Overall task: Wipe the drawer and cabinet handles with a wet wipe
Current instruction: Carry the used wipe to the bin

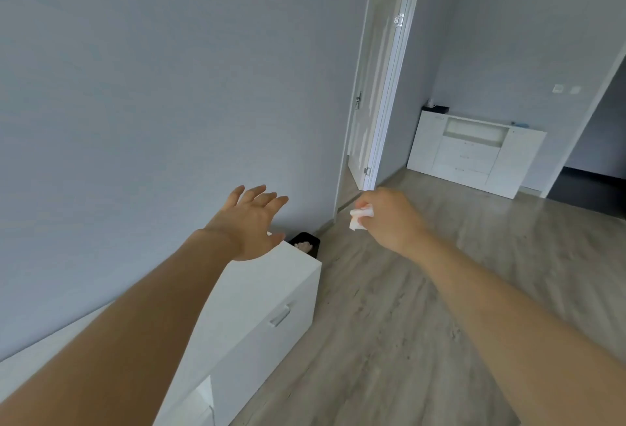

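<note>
Fingers of the left hand point(252, 222) are spread flat above a low white cabinet point(257, 310), whose slim bar handle point(279, 316) runs along the smooth drawer front. Behind it a black bin point(306, 243) holds crumpled pale scraps. The right hand point(389, 219) pinches a scrunched white wet wipe point(359, 219) over grey wood-grain floor point(389, 341).

Both arms outstretched — left hand point(252, 222) splayed, right hand point(389, 219) in a closed grip
</note>
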`<action>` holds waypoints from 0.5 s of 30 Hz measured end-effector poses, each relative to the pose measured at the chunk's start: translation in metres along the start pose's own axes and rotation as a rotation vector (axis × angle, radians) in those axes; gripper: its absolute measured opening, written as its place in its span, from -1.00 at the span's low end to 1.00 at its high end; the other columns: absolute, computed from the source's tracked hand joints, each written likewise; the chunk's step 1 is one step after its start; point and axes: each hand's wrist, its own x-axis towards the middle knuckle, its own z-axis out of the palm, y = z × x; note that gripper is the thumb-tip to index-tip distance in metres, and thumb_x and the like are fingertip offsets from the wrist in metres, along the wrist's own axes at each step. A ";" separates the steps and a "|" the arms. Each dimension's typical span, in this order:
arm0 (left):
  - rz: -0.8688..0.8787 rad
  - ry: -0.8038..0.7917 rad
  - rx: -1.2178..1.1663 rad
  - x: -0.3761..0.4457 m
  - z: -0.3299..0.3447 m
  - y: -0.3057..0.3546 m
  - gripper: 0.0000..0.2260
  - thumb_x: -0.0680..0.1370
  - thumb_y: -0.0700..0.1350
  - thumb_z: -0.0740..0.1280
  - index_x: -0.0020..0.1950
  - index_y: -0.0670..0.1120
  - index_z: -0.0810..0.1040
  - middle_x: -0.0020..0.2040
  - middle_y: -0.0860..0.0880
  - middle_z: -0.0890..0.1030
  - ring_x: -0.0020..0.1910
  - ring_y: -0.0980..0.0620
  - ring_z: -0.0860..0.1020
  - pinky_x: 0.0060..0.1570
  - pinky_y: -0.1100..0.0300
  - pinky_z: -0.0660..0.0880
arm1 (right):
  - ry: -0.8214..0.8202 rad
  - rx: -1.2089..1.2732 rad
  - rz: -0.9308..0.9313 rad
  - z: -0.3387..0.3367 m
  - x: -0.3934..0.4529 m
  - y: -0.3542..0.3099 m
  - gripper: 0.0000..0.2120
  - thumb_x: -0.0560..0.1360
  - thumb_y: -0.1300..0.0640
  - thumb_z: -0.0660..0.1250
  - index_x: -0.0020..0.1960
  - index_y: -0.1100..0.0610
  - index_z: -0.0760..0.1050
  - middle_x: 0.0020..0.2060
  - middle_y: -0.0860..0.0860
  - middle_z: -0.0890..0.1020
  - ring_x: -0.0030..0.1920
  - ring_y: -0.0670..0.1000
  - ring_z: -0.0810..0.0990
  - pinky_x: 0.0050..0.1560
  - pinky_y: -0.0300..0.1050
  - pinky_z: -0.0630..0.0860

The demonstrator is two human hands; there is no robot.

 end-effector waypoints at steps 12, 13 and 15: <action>-0.002 0.032 0.054 0.290 0.038 -0.028 -0.40 0.61 0.17 0.09 0.56 0.03 -0.07 0.56 -0.01 0.07 0.53 0.01 -0.12 0.48 -0.01 -0.22 | 0.034 -0.118 -0.049 0.026 0.242 0.117 -0.76 0.52 0.22 0.24 0.18 0.11 0.50 0.07 0.07 0.51 0.03 0.09 0.50 -0.01 -0.04 0.48; 0.010 0.037 0.058 0.314 0.039 -0.028 -0.40 0.61 0.17 0.09 0.56 0.03 -0.07 0.56 -0.01 0.07 0.53 0.01 -0.12 0.48 -0.01 -0.22 | 0.042 -0.114 -0.046 0.028 0.260 0.128 -0.76 0.52 0.21 0.24 0.18 0.10 0.50 0.06 0.06 0.51 0.03 0.08 0.49 -0.01 -0.05 0.47; 0.036 0.050 0.057 0.361 0.042 -0.025 -0.40 0.61 0.17 0.09 0.56 0.04 -0.07 0.55 0.00 0.07 0.53 0.02 -0.12 0.47 0.00 -0.23 | 0.047 -0.109 -0.041 0.031 0.295 0.152 -0.76 0.52 0.20 0.24 0.18 0.09 0.50 0.06 0.05 0.51 0.03 0.08 0.49 -0.04 -0.07 0.45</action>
